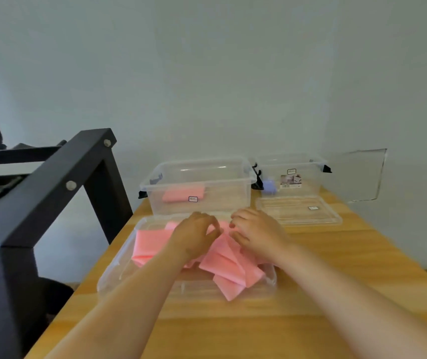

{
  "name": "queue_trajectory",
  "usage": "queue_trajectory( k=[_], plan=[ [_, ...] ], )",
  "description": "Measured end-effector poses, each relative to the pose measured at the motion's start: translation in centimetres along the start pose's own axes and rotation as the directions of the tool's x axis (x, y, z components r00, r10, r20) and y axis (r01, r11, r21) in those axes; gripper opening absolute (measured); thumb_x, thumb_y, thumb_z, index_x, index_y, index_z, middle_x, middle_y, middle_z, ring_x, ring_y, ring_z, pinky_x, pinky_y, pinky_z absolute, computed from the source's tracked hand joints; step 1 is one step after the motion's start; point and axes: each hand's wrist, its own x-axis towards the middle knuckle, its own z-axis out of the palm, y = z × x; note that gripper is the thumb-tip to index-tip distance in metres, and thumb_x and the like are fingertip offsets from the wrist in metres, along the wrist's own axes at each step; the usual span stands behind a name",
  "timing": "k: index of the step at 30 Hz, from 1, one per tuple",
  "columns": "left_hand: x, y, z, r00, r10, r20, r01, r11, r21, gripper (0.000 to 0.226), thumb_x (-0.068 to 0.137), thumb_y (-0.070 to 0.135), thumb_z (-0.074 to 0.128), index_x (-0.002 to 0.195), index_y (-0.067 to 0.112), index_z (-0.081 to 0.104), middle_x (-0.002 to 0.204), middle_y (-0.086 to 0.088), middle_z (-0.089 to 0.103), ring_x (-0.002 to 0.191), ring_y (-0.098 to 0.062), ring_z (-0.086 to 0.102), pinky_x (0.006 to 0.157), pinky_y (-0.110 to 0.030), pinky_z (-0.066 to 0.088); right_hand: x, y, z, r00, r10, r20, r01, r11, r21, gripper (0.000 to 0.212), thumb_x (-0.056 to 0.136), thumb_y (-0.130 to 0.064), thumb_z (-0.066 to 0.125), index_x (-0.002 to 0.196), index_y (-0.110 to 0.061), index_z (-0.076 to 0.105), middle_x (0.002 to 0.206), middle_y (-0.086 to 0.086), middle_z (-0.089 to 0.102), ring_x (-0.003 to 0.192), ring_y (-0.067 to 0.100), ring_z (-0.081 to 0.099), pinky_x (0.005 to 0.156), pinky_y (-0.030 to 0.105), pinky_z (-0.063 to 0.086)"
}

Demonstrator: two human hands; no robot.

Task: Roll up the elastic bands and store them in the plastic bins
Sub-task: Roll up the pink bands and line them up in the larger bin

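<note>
A wooden worktop [310, 268] stands against a pale wall [207, 73]. On its near left part lies a clear plastic lid [115, 270], flat and wide. On this lid lie the pink elastic bands [233, 265], loose and floppy. Part of them is folded flat at the left end of the lid, and the rest spreads out toward the near right.

Both hands are at the far side of the pink elastic bands, close together. The left hand [196, 235] has its fingers curled, and its thumb and fingertips pinch the pink stuff. The right hand [256, 233] is just beside it. Its fingers are curled too, and they hold the same far edge. The picture is a bit blurry here, so I cannot tell how much is rolled.

Just behind the hands stands the left bin [233, 200], clear and with no lid on. A rolled pink band [181, 195] lies inside it, toward the left.

To the right of it, a bit farther back, stands the right bin [310, 185], clear as well, with a paper label on its front. A small purple roll [269, 186] lies inside it on the left. A second lid [298, 215] lies flat on the worktop right in front of this bin.

A clear sheet [357, 174] leans at the wall on the far right. On the left, beside the worktop, stands a black metal frame [51, 182] with silver bolts.
</note>
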Motion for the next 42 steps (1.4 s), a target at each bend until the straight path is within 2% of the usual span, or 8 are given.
queue_trajectory(
  k=[8, 12, 19, 23, 29, 32, 38, 42],
  plan=[
    [-3.5, 1.2, 0.8, 0.960, -0.143, 0.241, 0.187, 0.968, -0.169, 0.035, 0.079, 0.026, 0.075, 0.110, 0.015, 0.064, 0.109, -0.002, 0.062, 0.099, -0.022, 0.059, 0.082, -0.031, 0.050, -3.9, -3.3, 0.2, 0.975, 0.097, 0.200, -0.095, 0.995, -0.019, 0.033, 0.091, -0.041, 0.054, 0.100, -0.014, 0.071, 0.115, 0.000, 0.060, 0.110, 0.019, 0.051, 0.089, 0.033, 0.042],
    [-3.0, 1.2, 1.0, 0.979, -0.087, 0.184, 0.129, 0.964, -0.231, 0.023, 0.079, 0.012, 0.072, 0.101, 0.015, 0.067, 0.095, 0.003, 0.059, 0.083, -0.014, 0.053, 0.067, -0.023, 0.044, -3.5, -3.3, 0.3, 0.984, 0.132, 0.121, -0.137, 0.990, 0.034, 0.023, 0.095, -0.026, 0.052, 0.106, -0.015, 0.069, 0.113, -0.001, 0.061, 0.110, 0.017, 0.051, 0.088, 0.030, 0.042],
    [1.0, 2.8, -3.6, 0.999, -0.039, -0.019, 0.029, 0.935, -0.354, 0.028, 0.084, 0.001, 0.063, 0.068, 0.024, 0.060, 0.079, 0.005, 0.063, 0.075, -0.012, 0.057, 0.081, -0.029, 0.048, 0.1, -0.2, -4.7, 0.969, 0.245, -0.010, -0.238, 0.952, 0.194, 0.021, 0.098, -0.033, 0.051, 0.101, -0.018, 0.066, 0.106, -0.004, 0.063, 0.099, 0.013, 0.057, 0.081, 0.032, 0.048],
    [4.0, 5.5, -9.0, 0.997, -0.044, -0.069, -0.003, 0.822, -0.570, 0.029, 0.092, -0.004, 0.051, 0.072, 0.018, 0.050, 0.073, -0.001, 0.059, 0.061, 0.001, 0.055, 0.060, -0.013, 0.043, 3.3, 1.3, -9.5, 0.932, 0.346, -0.110, -0.266, 0.857, 0.441, 0.015, 0.096, -0.025, 0.057, 0.083, -0.019, 0.063, 0.077, -0.009, 0.061, 0.076, 0.012, 0.055, 0.064, 0.020, 0.039],
    [6.9, 8.8, -17.3, 0.995, -0.055, -0.077, -0.025, 0.630, -0.776, 0.020, 0.095, -0.002, 0.048, 0.079, 0.010, 0.054, 0.075, -0.008, 0.060, 0.071, -0.020, 0.060, 0.082, -0.034, 0.055, 6.8, 2.2, -16.9, 0.871, 0.429, -0.241, -0.172, 0.724, 0.668, 0.022, 0.093, -0.018, 0.058, 0.072, -0.021, 0.059, 0.069, -0.011, 0.057, 0.066, 0.002, 0.051, 0.060, 0.013, 0.037],
    [7.8, 10.1, -20.8, 0.993, -0.019, -0.113, -0.074, 0.647, -0.759, 0.023, 0.095, -0.002, 0.050, 0.076, 0.010, 0.058, 0.072, -0.004, 0.055, 0.067, -0.015, 0.053, 0.069, -0.026, 0.051, 8.1, 2.8, -20.1, 0.847, 0.448, -0.287, -0.114, 0.681, 0.724, 0.016, 0.093, -0.018, 0.059, 0.079, -0.013, 0.064, 0.074, -0.003, 0.060, 0.071, 0.011, 0.053, 0.067, 0.028, 0.040],
    [8.6, 11.9, -26.5, 0.981, -0.014, -0.196, -0.122, 0.739, -0.663, 0.022, 0.092, 0.011, 0.059, 0.072, 0.019, 0.064, 0.068, 0.005, 0.056, 0.061, -0.007, 0.048, 0.055, -0.020, 0.038, 9.2, 3.2, -25.2, 0.875, 0.400, -0.271, -0.051, 0.635, 0.771, 0.021, 0.094, -0.018, 0.061, 0.086, -0.001, 0.069, 0.077, 0.002, 0.059, 0.070, 0.010, 0.050, 0.062, 0.021, 0.039],
    [8.6, 10.7, -26.6, 0.994, 0.009, -0.109, -0.081, 0.722, -0.687, 0.018, 0.090, 0.017, 0.064, 0.073, 0.016, 0.068, 0.068, 0.002, 0.063, 0.060, -0.008, 0.056, 0.054, -0.019, 0.042, 8.7, 3.1, -25.6, 0.895, 0.401, -0.193, -0.091, 0.588, 0.804, 0.018, 0.093, -0.019, 0.060, 0.076, -0.012, 0.063, 0.068, -0.003, 0.050, 0.061, 0.008, 0.042, 0.055, 0.022, 0.032]
  ],
)
